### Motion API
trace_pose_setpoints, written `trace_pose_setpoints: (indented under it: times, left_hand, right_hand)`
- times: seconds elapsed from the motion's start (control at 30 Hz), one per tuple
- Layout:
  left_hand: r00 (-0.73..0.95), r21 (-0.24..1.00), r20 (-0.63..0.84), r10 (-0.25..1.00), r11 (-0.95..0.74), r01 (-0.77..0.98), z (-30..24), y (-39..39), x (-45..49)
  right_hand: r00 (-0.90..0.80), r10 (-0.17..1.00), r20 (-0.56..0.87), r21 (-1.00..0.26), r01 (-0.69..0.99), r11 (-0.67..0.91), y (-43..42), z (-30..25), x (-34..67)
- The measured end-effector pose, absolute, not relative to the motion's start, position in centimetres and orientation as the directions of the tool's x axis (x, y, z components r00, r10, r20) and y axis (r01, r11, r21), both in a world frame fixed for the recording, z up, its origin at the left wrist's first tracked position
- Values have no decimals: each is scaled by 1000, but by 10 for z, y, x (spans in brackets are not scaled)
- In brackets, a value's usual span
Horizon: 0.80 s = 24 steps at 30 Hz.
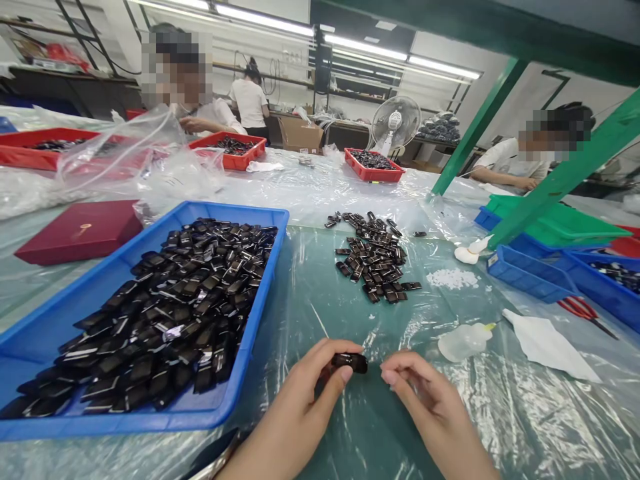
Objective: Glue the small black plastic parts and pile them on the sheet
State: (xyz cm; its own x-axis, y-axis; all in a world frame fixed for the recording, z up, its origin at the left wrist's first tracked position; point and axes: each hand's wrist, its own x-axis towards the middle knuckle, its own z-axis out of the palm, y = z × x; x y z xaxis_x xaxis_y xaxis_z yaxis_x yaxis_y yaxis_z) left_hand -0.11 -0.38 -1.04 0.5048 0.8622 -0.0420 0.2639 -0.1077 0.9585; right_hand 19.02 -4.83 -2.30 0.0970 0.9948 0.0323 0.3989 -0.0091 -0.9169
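Note:
My left hand point(314, 383) pinches a small glossy black rectangular piece point(351, 363) between thumb and fingers, just above the green table covering. To its right, my right hand point(425, 393) has its thumb and index fingertip pressed together. Whatever it may hold is hidden or too small to see. The two hands are a short gap apart. Beyond them lies a loose pile of similar black pieces point(375, 257). A blue tray point(260, 300) full of such pieces stands left of my left hand. Right of the pile is a scatter of tiny white bits point(453, 279).
A translucent squeeze bottle point(464, 343) lies at right, near a white cloth point(550, 347) and red-handled scissors point(585, 310). Blue bins point(530, 273) and a green tray point(555, 223) sit by a slanting green post point(565, 173). At left is a maroon box point(83, 230). Other people work beyond.

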Motion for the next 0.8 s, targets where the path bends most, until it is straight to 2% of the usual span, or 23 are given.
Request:
trace_pose_setpoints:
  times: [0.17,0.3,0.53,0.8]
  left_hand:
    - [562,968,-54,825,-96,233,-9,-8,-1]
    - [603,977,-57,796,-79,197,-4,-9,-1]
    - [647,995,-88,758,43,85,-7,-9,0]
    - [673,997,-65,737,17,78,-6,-9,-1]
  right_hand:
    - [63,996,-71,-997,27,-73,-53,-17,183]
    - [21,987,-157,-977,-149,-153,-54,-17,180]
    - [-35,975,-219,-915,-339,-218,-56,-15,180]
    - [-60,962,-268,-881,-388,-270,-56,-19,181]
